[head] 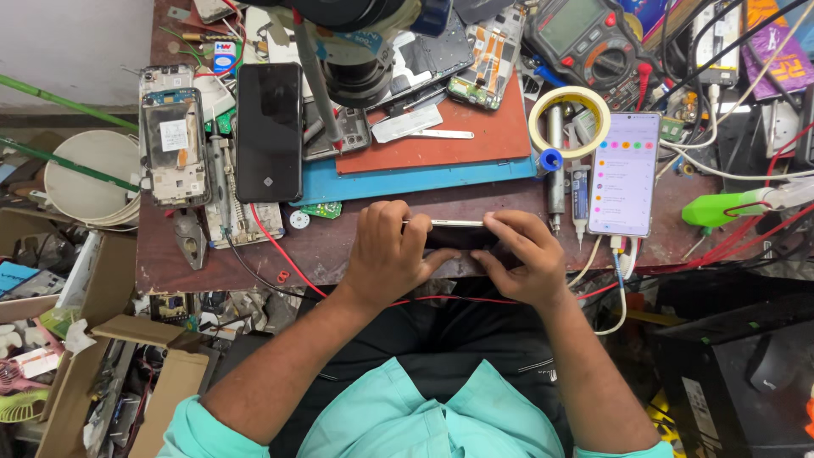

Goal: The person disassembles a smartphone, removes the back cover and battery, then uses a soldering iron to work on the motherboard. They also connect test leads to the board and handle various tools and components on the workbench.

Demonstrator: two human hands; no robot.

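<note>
Rolled mint-green shirt sleeves; bare forearms; black trousers

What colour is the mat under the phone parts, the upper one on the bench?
The upper mat is brick red, lying on a blue mat; head view shows it.

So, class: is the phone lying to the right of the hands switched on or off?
On. The phone lies face up on the workbench, its screen lit white with rows of coloured dots, and a cable runs from its lower end.

Light was bright and even from above; shadows stayed soft; faint glare sat on the black phone (269, 131); edges bowed slightly; the microscope head (352, 42) was blurred.
</note>
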